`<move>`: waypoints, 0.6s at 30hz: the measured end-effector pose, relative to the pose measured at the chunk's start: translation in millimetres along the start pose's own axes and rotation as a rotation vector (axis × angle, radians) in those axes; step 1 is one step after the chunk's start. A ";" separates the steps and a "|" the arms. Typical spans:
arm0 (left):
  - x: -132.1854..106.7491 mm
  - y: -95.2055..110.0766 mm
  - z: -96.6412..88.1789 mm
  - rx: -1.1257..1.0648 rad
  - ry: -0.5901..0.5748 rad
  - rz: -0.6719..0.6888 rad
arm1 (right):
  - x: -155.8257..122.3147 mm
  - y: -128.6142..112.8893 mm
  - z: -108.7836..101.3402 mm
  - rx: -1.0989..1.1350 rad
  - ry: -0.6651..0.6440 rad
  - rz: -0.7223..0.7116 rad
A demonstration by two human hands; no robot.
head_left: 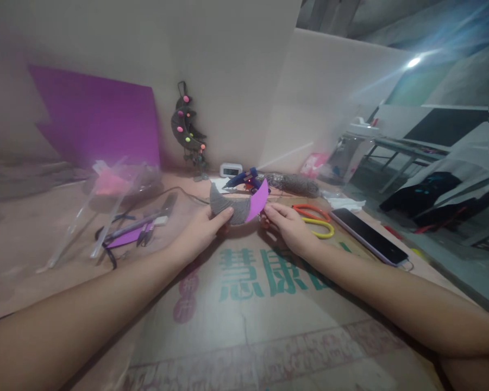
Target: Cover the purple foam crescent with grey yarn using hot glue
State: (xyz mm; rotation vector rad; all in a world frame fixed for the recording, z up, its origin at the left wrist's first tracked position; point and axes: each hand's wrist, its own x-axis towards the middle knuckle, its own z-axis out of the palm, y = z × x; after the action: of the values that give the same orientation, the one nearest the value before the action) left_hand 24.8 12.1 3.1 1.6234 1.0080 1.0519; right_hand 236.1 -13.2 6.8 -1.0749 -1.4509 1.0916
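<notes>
My left hand (201, 231) pinches a crescent-shaped piece (238, 206) at its grey left part, thumb on top. The crescent is purple foam, mostly wrapped in grey yarn, with the right tip still bare purple. My right hand (287, 225) is closed just below that purple tip, fingers curled; whether it grips the tip or a strand of yarn I cannot tell. Both hands hover a little above a flattened cardboard sheet (269, 309) with green print.
A blue glue gun (244, 179) and a bundle of grey yarn (293, 184) lie behind the hands. Orange and yellow scissors (315, 220) and a phone (369, 236) lie to the right. A purple foam sheet (101, 117), a finished dark moon ornament (187, 127), pens and plastic bags sit left.
</notes>
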 end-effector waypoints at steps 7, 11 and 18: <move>0.8 -2.3 0.5 0.046 -0.101 0.094 | -4.6 -2.7 -0.7 -0.186 -0.022 0.036; 0.5 -3.0 1.3 0.077 -0.130 0.115 | -4.9 -4.4 0.6 -0.182 -0.035 0.054; -1.8 0.3 2.1 0.105 -0.155 0.139 | -4.8 -4.4 0.9 -0.188 -0.035 0.065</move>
State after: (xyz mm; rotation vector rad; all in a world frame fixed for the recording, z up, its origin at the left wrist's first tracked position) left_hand 26.3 9.8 2.6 1.8531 0.8702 0.9608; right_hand 235.4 -18.8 10.0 -1.2476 -1.5807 1.0388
